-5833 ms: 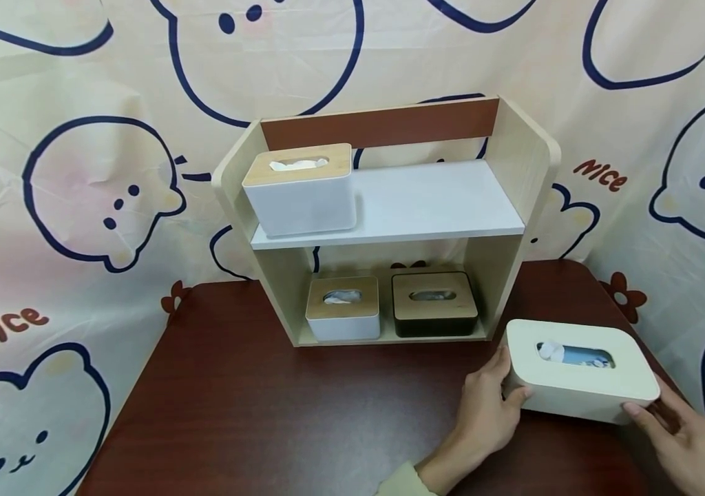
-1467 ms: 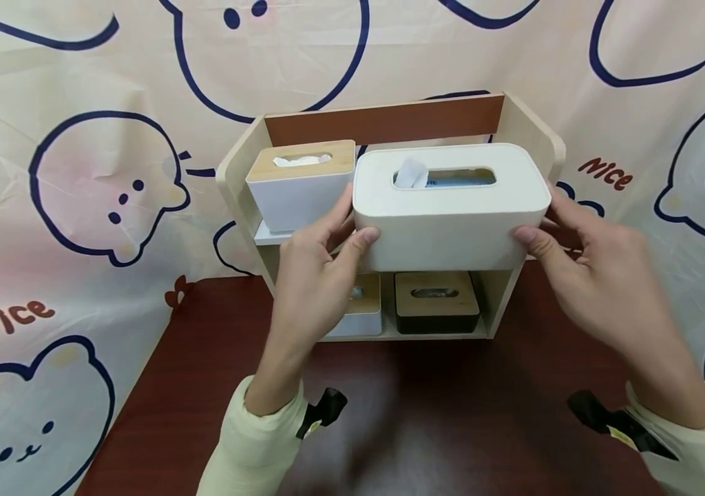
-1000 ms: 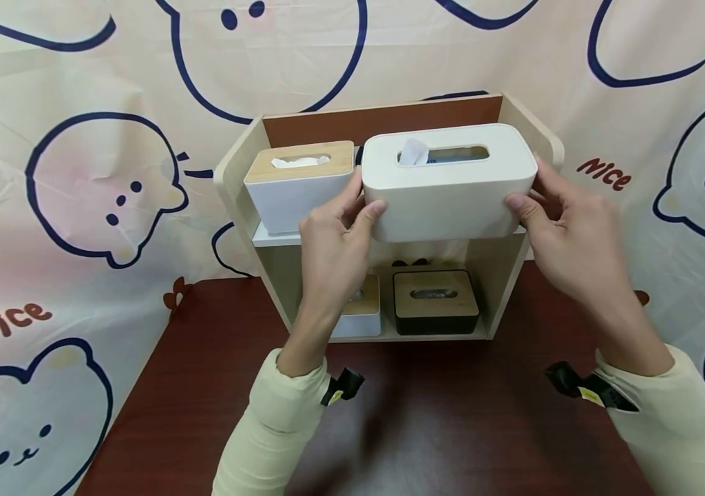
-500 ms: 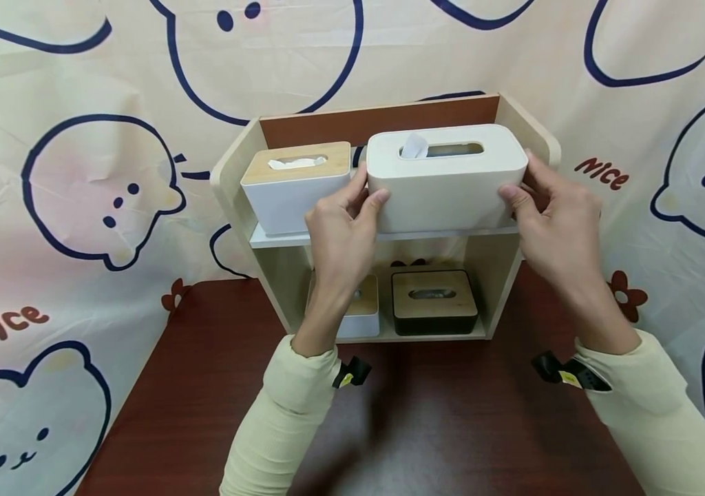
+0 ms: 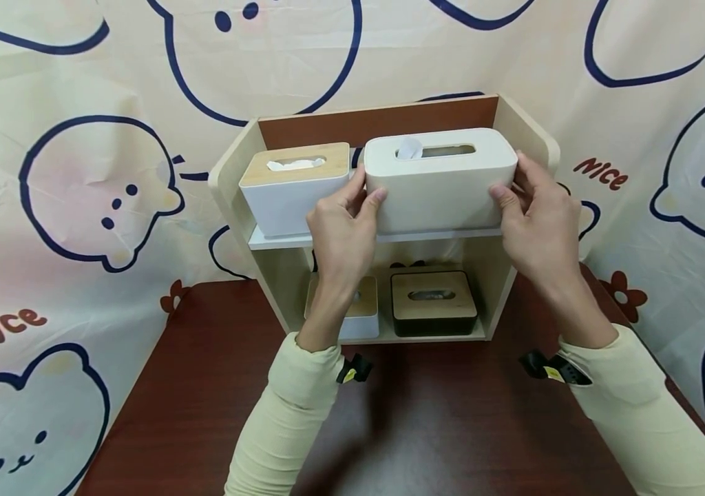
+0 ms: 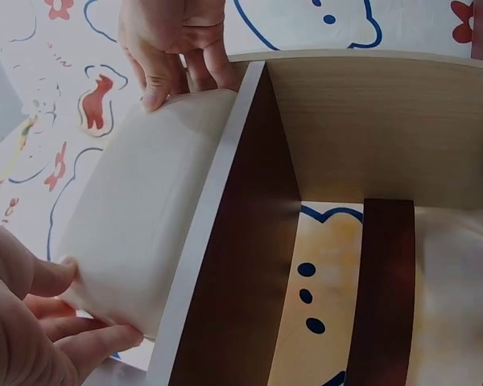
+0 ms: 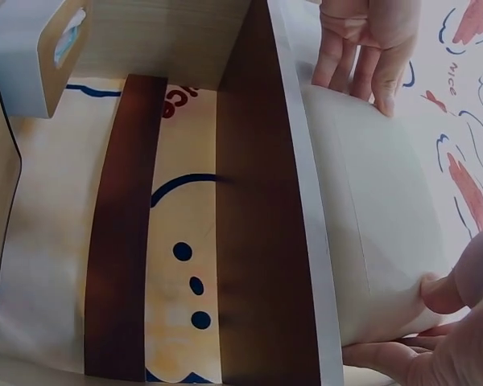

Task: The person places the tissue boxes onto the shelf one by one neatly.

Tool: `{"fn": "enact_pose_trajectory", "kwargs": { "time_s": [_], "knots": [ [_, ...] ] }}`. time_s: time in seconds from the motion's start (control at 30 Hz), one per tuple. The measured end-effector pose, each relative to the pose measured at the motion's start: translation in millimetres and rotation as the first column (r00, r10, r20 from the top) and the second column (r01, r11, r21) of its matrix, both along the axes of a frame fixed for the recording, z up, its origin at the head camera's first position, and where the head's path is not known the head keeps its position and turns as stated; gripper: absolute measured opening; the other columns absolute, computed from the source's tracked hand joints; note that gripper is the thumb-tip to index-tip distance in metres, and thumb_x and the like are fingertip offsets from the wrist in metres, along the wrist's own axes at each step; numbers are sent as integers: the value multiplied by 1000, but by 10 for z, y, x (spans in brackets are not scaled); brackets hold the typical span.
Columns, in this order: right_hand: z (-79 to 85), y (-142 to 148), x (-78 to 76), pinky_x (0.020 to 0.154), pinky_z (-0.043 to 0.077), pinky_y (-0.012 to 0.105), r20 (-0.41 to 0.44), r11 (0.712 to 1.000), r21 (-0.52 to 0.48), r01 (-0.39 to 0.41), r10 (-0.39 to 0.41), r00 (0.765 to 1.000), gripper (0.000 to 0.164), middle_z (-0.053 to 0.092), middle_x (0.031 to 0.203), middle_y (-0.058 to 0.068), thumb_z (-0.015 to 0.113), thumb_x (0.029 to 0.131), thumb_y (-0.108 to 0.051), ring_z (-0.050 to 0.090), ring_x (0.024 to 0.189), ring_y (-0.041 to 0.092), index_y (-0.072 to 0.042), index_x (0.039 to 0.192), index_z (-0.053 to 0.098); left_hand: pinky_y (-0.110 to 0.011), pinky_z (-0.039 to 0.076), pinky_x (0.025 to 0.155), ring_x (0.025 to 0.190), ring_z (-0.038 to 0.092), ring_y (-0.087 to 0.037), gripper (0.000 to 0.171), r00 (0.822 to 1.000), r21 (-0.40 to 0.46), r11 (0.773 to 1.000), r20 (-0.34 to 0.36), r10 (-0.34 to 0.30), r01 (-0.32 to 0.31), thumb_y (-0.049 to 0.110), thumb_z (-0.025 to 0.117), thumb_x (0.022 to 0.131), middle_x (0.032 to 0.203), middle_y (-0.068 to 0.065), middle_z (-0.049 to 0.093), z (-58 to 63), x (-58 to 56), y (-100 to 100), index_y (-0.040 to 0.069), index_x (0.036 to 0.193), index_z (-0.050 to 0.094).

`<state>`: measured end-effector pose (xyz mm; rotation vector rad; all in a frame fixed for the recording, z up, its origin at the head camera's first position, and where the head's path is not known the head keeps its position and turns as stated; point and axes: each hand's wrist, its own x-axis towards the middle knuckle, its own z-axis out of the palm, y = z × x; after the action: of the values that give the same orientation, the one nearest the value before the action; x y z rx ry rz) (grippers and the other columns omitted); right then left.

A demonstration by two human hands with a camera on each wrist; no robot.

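A cream tissue box with a slotted lid stands on the right part of the white upper board of a small two-tier shelf. My left hand grips its left end, thumb on the front face and fingers round the side. At the right end my right hand holds it the same way. In the left wrist view the box lies along the board edge between both hands. A wood-lidded white tissue box stands to its left, its lower right corner hidden by my left hand.
On the lower tier are a smaller white tissue box, partly behind my left hand, and a black tissue box with a wooden lid. The shelf's right side panel rises beside my right hand. A dark red table lies below.
Both hands have lifted the cream tissue box from the table at the right onto the upper board. Over the last half second it has shifted slightly left, still held at both ends.
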<state>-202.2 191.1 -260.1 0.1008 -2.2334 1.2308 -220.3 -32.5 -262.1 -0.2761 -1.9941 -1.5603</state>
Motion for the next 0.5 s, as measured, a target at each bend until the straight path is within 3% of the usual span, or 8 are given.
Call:
{"fn": "enact_pose_trajectory", "kwargs": {
  "time_s": [0.33, 0.5],
  "knots": [
    [13, 22, -4, 112, 50, 51, 23, 1000, 24, 15, -15, 1000, 56, 58, 157, 17, 64, 108, -21, 62, 140, 33, -14, 162, 49, -24, 57, 103, 131, 67, -15, 50, 1000, -33, 999, 11, 18, -17, 14, 76, 101, 148, -12, 65, -8, -1, 31, 6, 148, 62],
    [5, 55, 3, 112, 49, 52, 42, 1000, 27, -8, 7, 999, 58, 55, 159, 15, 62, 110, -25, 61, 141, 32, -16, 165, 45, -26, 57, 104, 135, 65, -19, 54, 1000, -25, 1000, 26, -14, 15, 13, 76, 101, 152, -11, 61, -8, 6, 39, 6, 151, 59]
  ]
}}
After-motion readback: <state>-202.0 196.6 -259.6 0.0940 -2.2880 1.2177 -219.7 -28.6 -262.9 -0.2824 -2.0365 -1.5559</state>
